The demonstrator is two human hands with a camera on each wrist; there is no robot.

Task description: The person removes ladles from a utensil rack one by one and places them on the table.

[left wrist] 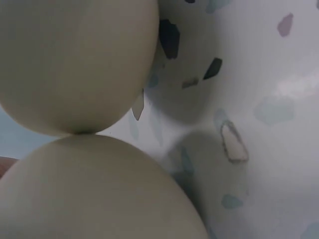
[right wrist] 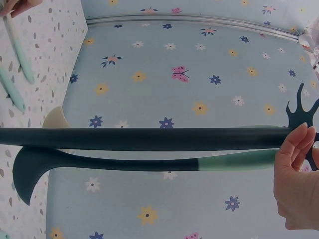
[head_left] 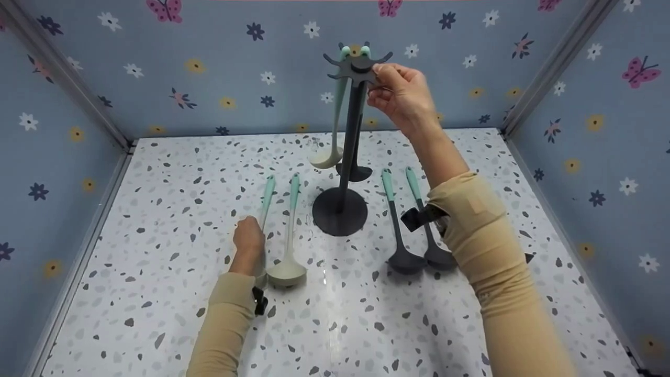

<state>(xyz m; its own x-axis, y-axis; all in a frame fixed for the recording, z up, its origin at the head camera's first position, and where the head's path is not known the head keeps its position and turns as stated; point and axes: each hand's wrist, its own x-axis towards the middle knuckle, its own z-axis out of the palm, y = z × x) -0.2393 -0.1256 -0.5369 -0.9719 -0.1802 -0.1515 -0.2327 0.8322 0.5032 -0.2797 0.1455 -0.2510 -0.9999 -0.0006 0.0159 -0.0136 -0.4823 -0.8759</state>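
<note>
My right hand (head_left: 403, 97) pinches the hooked top of a black utensil stand (head_left: 347, 136); its fingertips also show at the hooks in the right wrist view. On the stand hang a cream ladle (head_left: 331, 157) and a black ladle (right wrist: 114, 163), both with mint handles. Lower left, my left hand (head_left: 248, 241) grips the handle of a cream ladle (head_left: 268, 196) lying on the table. Its bowl is mostly hidden behind the wrist. Beside it lies another cream ladle (head_left: 288, 269). In the left wrist view, two pale rounded bowls (left wrist: 94, 189) touch at close range.
Two black ladles with mint handles lie right of the stand, one black ladle (head_left: 405, 259) nearer it and the other black ladle (head_left: 438, 256) partly behind the right sleeve. A speckled white table (head_left: 157, 293) is enclosed by blue patterned walls (head_left: 293, 94).
</note>
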